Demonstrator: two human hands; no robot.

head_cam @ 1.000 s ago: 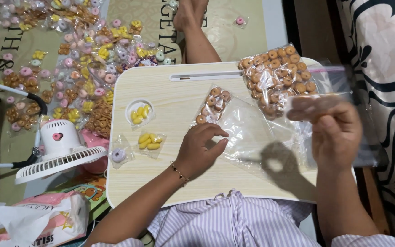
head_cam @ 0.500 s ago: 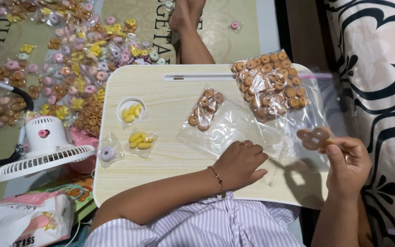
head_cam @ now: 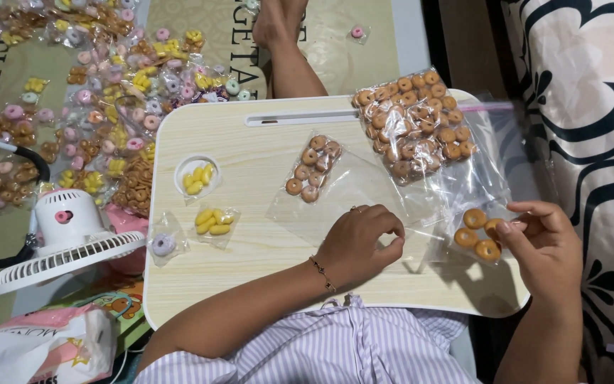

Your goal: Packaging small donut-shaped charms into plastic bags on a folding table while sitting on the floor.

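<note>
Small bag (head_cam: 479,235) at table edge (head_cam: 392,291)

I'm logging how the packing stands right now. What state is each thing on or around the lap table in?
Left hand: resting on the table, fingers pinched on a clear bag edge.
Right hand: holding three brown ring pieces.
Large clear bag: full of brown rings, lying flat.
Small bag of brown rings: filled, lying on the table.
Small bag of yellow pieces: filled.
Cup recess: holds yellow pieces.
Small white fan: lying tilted on the floor.
</note>
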